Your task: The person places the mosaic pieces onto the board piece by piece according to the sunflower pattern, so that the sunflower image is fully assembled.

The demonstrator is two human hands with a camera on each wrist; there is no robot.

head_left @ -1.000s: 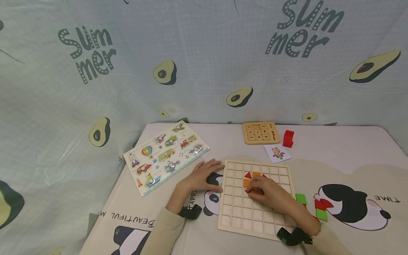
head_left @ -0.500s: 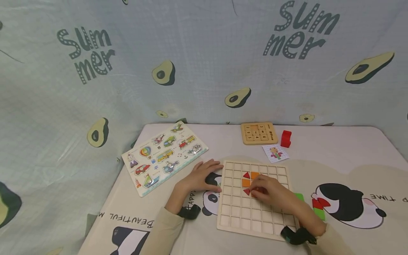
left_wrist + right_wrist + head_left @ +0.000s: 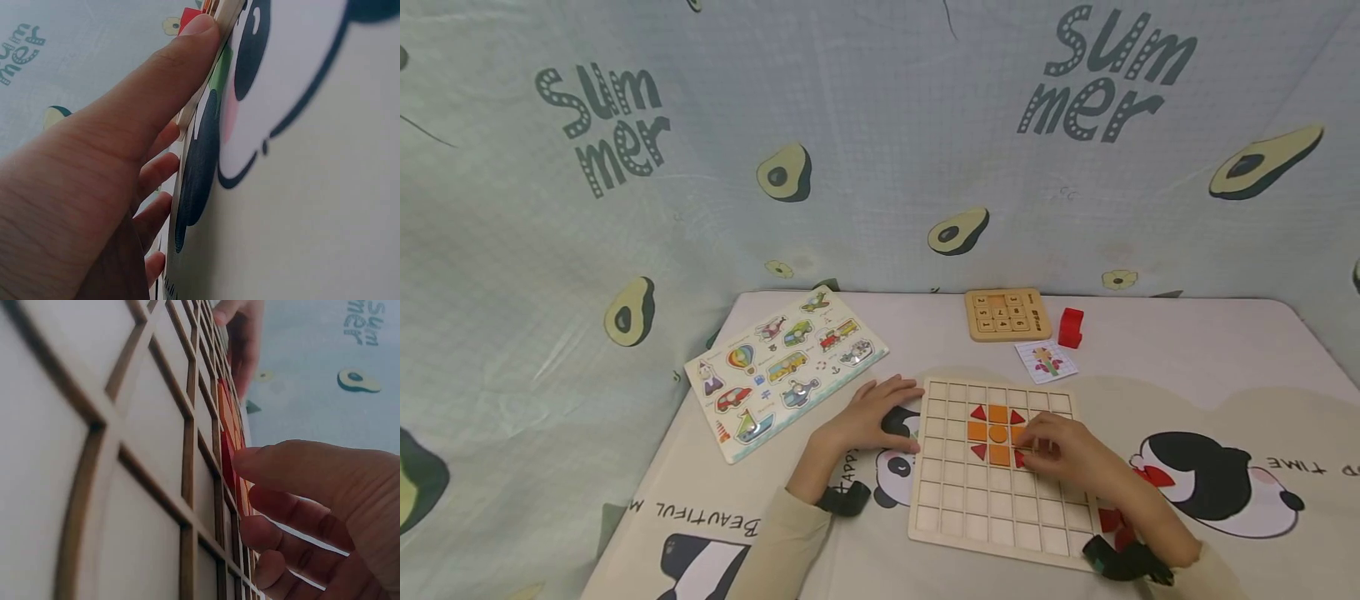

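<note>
The grid board (image 3: pixel 992 492) near the table's front edge holds orange squares (image 3: pixel 997 433) and red triangles (image 3: pixel 978 412) in its upper cells. My right hand (image 3: pixel 1060 454), fingers curled, touches the lower-right red triangle (image 3: pixel 1019 458); my left hand (image 3: pixel 872 417) presses flat against the board's left edge.

I see a pale wooden grid board (image 3: pixel 992 500) carrying orange squares (image 3: pixel 997 433) with red triangles (image 3: pixel 978 412) at their corners, and my right hand (image 3: pixel 1060 454) rests at a red triangle on that cluster. The tablecloth (image 3: pixel 1187 358) is cream and white with black-and-white pandas and dark lettering, and the backdrop (image 3: pixel 865 142) is pale blue-green with avocados and "Summer" in dark grey. Further off sit a red block (image 3: pixel 1071 327), a tan number board (image 3: pixel 1006 314) and a white puzzle board (image 3: pixel 784 367) with many-coloured vehicles.
</note>
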